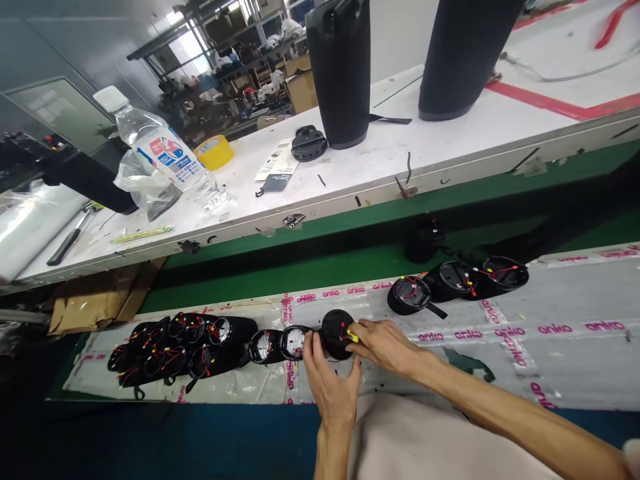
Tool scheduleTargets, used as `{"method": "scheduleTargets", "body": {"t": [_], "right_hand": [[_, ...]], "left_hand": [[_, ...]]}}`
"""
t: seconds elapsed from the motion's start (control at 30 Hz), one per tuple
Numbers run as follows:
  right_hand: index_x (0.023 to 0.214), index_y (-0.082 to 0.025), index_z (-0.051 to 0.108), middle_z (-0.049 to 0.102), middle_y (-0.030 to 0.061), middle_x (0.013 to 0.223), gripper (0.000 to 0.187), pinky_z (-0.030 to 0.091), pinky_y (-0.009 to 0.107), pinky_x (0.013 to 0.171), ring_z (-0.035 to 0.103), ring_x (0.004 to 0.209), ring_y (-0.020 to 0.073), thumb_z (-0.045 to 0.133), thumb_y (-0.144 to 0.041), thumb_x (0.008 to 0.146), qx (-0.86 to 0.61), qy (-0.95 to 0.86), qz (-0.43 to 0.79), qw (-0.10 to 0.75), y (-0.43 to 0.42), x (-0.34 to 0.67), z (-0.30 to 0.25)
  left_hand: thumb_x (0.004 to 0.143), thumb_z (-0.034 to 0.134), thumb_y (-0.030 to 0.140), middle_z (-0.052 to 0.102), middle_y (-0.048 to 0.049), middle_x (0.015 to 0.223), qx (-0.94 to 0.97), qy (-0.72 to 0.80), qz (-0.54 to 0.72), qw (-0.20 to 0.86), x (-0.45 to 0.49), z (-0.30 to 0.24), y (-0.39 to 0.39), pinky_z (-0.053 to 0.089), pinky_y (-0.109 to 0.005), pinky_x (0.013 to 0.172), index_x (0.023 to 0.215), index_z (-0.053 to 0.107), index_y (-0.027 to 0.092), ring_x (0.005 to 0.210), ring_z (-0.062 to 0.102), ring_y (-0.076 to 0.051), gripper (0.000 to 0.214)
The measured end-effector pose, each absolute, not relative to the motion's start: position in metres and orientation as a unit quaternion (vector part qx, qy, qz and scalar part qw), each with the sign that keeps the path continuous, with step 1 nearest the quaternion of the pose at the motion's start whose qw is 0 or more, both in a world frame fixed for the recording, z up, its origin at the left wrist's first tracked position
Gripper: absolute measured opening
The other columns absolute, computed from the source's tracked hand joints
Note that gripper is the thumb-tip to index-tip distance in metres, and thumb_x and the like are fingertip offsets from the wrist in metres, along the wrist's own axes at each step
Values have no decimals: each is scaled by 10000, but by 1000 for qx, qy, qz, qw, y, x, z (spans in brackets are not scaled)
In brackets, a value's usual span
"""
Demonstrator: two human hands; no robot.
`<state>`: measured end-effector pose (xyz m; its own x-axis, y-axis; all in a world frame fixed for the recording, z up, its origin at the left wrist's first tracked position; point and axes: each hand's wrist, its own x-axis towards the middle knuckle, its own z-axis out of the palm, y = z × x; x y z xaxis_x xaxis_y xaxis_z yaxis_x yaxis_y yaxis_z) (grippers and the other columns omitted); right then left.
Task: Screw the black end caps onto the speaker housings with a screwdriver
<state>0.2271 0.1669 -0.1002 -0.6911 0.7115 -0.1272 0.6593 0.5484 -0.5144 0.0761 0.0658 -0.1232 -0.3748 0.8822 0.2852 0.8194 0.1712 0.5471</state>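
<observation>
A black round speaker-like housing (334, 328) stands in front of me on the wrapped lower surface, its open end facing up. My left hand (331, 387) steadies it from the near side, fingers at its left and thumb at its right. Over its right rim, my right hand (383, 343) pinches a small yellow connector (353, 335) on red wire. Just left of my left fingers are two similar housings with pale insides, a nearer one (294, 343) and a farther one (262, 347). The inside of the held housing is too dark to make out.
Several wired housings (200, 360) cluster at the left, and three more (409, 295) stand at the right. Above runs a white shelf (360, 167) with two tall black cylinders (343, 80), a black cap (309, 143), a water bottle (167, 150), yellow tape (215, 153) and a hammer (73, 237).
</observation>
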Motion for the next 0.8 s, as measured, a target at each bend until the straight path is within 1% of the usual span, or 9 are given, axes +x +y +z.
{"method": "scheduleTargets", "body": {"t": [0.07,0.17,0.23,0.3,0.43,0.53,0.6,0.7,0.8], "right_hand": [[1133,-184,629,713,113,1027,257,487,321,718,711,850,272,575,-400,1004,-403,-875,264,46,177,212,-98],[1159,-184,642,721,128,1070,267,513,356,738,712,893,301,584,-389,999,-396,-881,255,46,193,185,-96],[1182,-216,647,726,104,1099,273,524,357,744,714,911,289,563,-410,1008,-397,-883,245,45,201,169,-95],[1206,-256,647,733,72,1106,284,532,360,759,715,923,274,539,-438,1016,-398,-885,237,45,207,159,-95],[1310,-322,592,744,31,1087,312,530,359,786,720,935,252,536,-421,1020,-377,-888,253,72,209,157,-92],[1452,-282,462,754,55,1056,468,529,377,790,725,920,272,562,-403,1010,-368,-885,272,84,202,169,-88],[1461,-253,439,749,70,1081,499,532,377,796,722,943,283,565,-414,1006,-389,-873,280,91,193,186,-85],[1355,-242,534,706,84,1195,357,529,334,812,708,1001,254,525,-374,1024,-476,-833,258,117,179,225,-86],[1299,-239,572,617,98,1326,288,527,309,757,712,937,216,477,-289,1033,-579,-789,177,110,171,274,-92]], "left_hand": [[874,664,355,374,-204,1509,573,759,307,-39,60,-113,62,337,-523,1189,1443,369,202,1456,359,-352,659],[923,599,350,443,-186,1484,553,778,273,-118,35,-107,63,349,-545,1167,1333,517,223,1452,376,-354,437],[930,590,411,394,-220,1550,526,805,235,-142,24,-111,69,254,-657,1177,1375,513,187,1484,316,-407,504],[945,555,458,377,-268,1563,536,810,207,-117,20,-118,76,258,-720,1138,1416,488,133,1494,278,-454,576],[954,529,461,383,-302,1555,567,793,197,-102,20,-130,79,316,-726,1098,1442,478,104,1501,247,-485,606],[953,525,456,361,-307,1567,564,793,201,-110,20,-133,77,317,-728,1097,1414,503,101,1498,253,-488,582],[951,524,467,368,-322,1552,563,793,203,-114,20,-133,76,329,-716,1098,1372,530,76,1490,268,-493,575],[948,526,473,377,-328,1538,565,790,207,-116,18,-129,77,322,-712,1108,1355,531,62,1481,287,-494,578],[926,579,451,353,-299,1561,557,783,243,-130,19,-123,80,314,-691,1134,1368,513,96,1487,289,-474,571]]}}
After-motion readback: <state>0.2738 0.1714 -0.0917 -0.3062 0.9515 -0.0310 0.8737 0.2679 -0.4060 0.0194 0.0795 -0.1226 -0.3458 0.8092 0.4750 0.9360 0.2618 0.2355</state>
